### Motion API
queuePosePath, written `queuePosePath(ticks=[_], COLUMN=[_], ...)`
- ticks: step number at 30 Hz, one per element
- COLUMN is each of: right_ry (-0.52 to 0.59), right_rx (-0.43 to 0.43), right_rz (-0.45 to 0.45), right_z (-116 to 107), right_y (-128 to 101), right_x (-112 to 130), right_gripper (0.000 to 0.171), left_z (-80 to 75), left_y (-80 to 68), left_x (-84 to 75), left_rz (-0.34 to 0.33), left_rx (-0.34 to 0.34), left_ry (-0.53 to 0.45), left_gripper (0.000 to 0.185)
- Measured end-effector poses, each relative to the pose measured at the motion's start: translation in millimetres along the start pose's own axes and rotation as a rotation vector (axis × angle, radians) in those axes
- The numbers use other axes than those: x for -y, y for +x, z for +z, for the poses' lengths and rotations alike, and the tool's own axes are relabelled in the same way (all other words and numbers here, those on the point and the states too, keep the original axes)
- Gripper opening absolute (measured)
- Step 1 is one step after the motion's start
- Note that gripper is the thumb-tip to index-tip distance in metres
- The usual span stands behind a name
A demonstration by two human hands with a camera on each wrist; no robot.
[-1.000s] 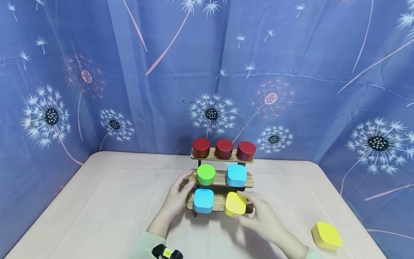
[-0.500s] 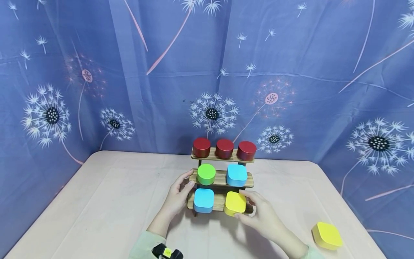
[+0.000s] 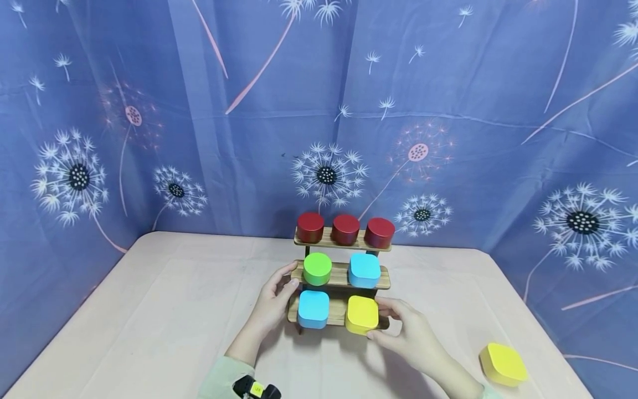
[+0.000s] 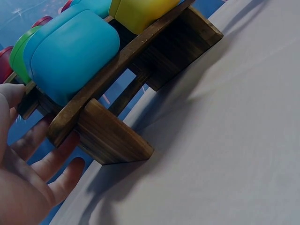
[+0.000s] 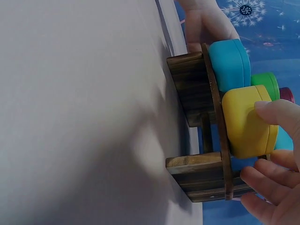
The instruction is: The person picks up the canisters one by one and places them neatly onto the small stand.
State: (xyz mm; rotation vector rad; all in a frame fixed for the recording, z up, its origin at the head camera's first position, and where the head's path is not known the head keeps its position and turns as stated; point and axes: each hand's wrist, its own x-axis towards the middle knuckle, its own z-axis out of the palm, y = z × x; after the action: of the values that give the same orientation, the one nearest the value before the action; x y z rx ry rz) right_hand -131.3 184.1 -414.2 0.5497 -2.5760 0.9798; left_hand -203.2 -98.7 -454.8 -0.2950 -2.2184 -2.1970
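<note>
A three-tier wooden display stand (image 3: 339,311) stands on the table. My left hand (image 3: 273,299) holds its left end, thumb at the middle shelf and fingers behind; the left wrist view shows the fingers (image 4: 51,159) beside the lower shelf. On the bottom shelf sit a blue rounded-square box (image 3: 313,309) and a yellow one (image 3: 362,314). My right hand (image 3: 413,338) is at the yellow box's right side, its thumb against the front corner and its fingers loosely bent beside it. A green round tin (image 3: 317,269) and another blue box (image 3: 364,270) occupy the middle shelf.
Three red round tins (image 3: 345,229) line the top shelf. A second yellow box (image 3: 503,364) lies on the table (image 3: 149,310) at the right. Behind the table hangs a blue curtain (image 3: 239,166) with dandelion prints.
My right hand has eased slightly to the right, its index finger coming away from the yellow box's back edge. The left hand keeps its hold on the stand.
</note>
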Motion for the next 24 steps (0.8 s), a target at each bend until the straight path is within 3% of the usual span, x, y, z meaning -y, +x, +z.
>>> queuePosePath(ticks=[24], right_ry=[0.072], right_rx=[0.03], right_rz=[0.004], right_z=[11], right_y=[7], right_x=[6], right_gripper=[0.055], left_z=[0.4], left_y=[1.0], left_x=[-0.2], left_rz=[-0.017], left_rx=[-0.002], left_ry=[-0.011], left_gripper=[0.042])
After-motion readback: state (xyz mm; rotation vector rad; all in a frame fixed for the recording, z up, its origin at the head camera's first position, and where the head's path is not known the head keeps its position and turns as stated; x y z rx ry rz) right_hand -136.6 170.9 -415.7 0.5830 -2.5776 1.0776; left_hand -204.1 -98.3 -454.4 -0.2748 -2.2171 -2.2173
